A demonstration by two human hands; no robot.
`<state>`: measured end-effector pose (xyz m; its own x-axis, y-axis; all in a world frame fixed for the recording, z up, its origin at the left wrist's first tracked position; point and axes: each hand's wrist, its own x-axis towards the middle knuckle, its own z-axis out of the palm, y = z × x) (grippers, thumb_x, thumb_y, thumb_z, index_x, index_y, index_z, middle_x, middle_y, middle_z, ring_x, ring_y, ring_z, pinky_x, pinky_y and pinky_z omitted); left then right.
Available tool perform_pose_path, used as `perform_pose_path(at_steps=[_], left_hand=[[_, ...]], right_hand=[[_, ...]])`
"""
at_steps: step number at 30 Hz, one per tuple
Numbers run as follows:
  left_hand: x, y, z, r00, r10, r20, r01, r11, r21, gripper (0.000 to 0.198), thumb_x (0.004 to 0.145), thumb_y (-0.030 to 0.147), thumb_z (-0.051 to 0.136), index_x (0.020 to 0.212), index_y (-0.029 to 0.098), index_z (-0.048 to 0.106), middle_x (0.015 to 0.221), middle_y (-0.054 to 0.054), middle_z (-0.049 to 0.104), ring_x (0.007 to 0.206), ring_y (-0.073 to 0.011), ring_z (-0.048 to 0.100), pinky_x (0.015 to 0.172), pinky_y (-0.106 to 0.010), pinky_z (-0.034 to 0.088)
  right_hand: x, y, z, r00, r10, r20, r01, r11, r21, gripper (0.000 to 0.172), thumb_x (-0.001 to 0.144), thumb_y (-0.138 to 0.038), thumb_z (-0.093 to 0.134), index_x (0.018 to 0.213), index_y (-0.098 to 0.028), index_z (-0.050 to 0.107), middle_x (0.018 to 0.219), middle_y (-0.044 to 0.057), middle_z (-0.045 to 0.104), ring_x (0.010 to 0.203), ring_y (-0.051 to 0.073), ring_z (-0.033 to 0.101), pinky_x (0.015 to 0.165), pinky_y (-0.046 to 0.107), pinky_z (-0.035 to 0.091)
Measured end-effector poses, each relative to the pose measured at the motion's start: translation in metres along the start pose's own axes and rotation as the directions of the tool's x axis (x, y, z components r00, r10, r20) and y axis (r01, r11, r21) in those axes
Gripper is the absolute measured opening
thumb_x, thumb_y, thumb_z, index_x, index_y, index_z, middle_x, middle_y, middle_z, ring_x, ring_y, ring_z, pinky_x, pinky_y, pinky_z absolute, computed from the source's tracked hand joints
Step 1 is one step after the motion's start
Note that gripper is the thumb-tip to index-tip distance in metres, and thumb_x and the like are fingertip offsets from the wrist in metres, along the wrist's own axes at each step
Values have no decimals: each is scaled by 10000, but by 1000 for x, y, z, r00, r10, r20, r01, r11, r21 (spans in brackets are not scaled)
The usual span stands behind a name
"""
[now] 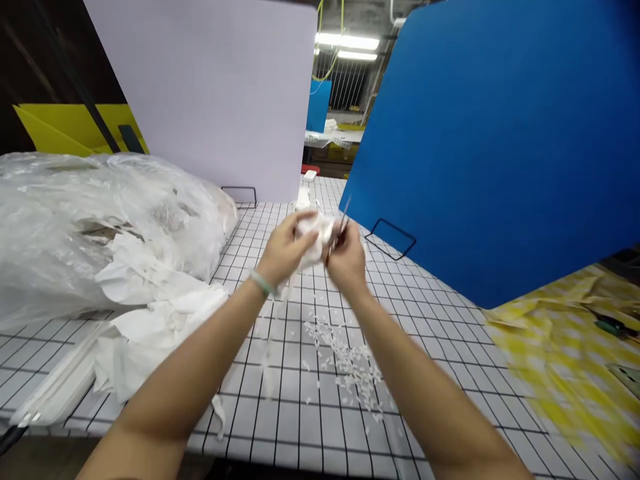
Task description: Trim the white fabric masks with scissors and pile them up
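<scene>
My left hand [286, 248] is closed on a piece of white fabric [316, 233], thumb and fingers pinching it above the table. A pale green bangle [263, 283] circles that wrist. My right hand [349, 259] grips a pair of scissors [345, 217], its blades pointing up and away beside the fabric. Where the blades meet the cloth is blurred and partly hidden by my fingers. Below my hands, many small white snippets [350, 360] lie scattered on the checked tabletop [295, 420]. To the left rests a heap of white fabric pieces [160, 313].
A large clear plastic bag [110, 213] bulges at the left. A pale lilac board [215, 93] and a blue board [495, 147] stand upright behind, with black wire stands [393, 239]. Yellow checked cloth [565, 340] covers the right side. A white strip [219, 415] lies near the front edge.
</scene>
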<state>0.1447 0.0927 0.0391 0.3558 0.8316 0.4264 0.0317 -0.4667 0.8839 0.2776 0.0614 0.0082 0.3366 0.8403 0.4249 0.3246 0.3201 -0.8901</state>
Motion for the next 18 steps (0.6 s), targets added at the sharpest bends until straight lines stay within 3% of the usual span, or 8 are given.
perform_pose_path(at_steps=[2, 4, 6, 8, 10, 12, 15, 18], left_hand=[[21, -16, 6, 997, 19, -81, -17, 1000, 22, 353, 885, 47, 614, 1208, 189, 608, 1236, -118, 613, 1051, -216, 640, 898, -407, 574], [-2, -36, 9, 997, 24, -70, -17, 995, 102, 342, 897, 67, 599, 1221, 178, 602, 1274, -129, 589, 1113, -230, 614, 967, -445, 549], [-62, -49, 13, 998, 27, 55, -35, 986, 165, 267, 920, 111, 575, 1175, 180, 613, 1155, -106, 641, 1054, -225, 623, 953, -463, 555], [-138, -53, 18, 989, -4, 150, -27, 979, 201, 205, 934, 98, 531, 1101, 173, 621, 1062, -92, 663, 1021, -219, 634, 921, -434, 568], [-204, -50, 18, 990, -61, 124, 24, 960, 278, 220, 920, 48, 475, 1040, 172, 611, 994, -85, 648, 954, -209, 629, 838, -380, 575], [-243, -46, 7, 998, -43, 41, 24, 922, 387, 248, 889, 14, 461, 1020, 186, 583, 970, -77, 622, 936, -208, 612, 815, -358, 561], [-251, -50, -36, 969, 118, -217, 53, 759, 649, 280, 857, 31, 520, 1083, 195, 541, 1060, -100, 573, 1054, -255, 573, 909, -423, 526], [-223, -61, -90, 906, 180, -382, 229, 550, 803, 333, 840, 91, 588, 1162, 158, 533, 1134, -144, 556, 1114, -314, 539, 937, -506, 490]], right_hand=[[44, 15, -11, 994, -22, -107, 10, 993, -117, 253, 783, -120, 610, 935, -253, 458, 1027, 41, 585, 873, 179, 598, 718, 323, 531], [53, 36, -17, 985, -34, -171, -8, 972, -235, 318, 728, -103, 650, 945, -253, 472, 1133, 59, 574, 938, 205, 583, 752, 365, 517], [27, 56, -14, 994, 1, -109, -31, 961, -276, 286, 738, -179, 685, 944, -249, 500, 1063, 52, 597, 915, 211, 563, 771, 392, 500], [-20, 69, -2, 981, 142, 134, -116, 976, -185, 200, 771, -269, 673, 879, -233, 509, 874, 21, 596, 781, 179, 540, 723, 367, 488], [-72, 73, 20, 915, 195, 353, -165, 980, -115, 174, 769, -303, 666, 822, -221, 522, 747, -8, 595, 669, 149, 533, 642, 319, 484], [-111, 69, 51, 851, 187, 491, -184, 981, -55, 163, 769, -301, 654, 843, -219, 534, 785, -1, 647, 656, 139, 562, 624, 294, 496], [-135, 55, 102, 816, 126, 564, -172, 985, 28, 276, 727, -266, 676, 958, -232, 529, 1071, 49, 673, 839, 169, 624, 737, 322, 537], [-128, 41, 138, 838, 85, 539, -144, 987, 67, 281, 665, -187, 666, 891, -241, 508, 1034, 44, 655, 978, 220, 594, 883, 394, 509]])
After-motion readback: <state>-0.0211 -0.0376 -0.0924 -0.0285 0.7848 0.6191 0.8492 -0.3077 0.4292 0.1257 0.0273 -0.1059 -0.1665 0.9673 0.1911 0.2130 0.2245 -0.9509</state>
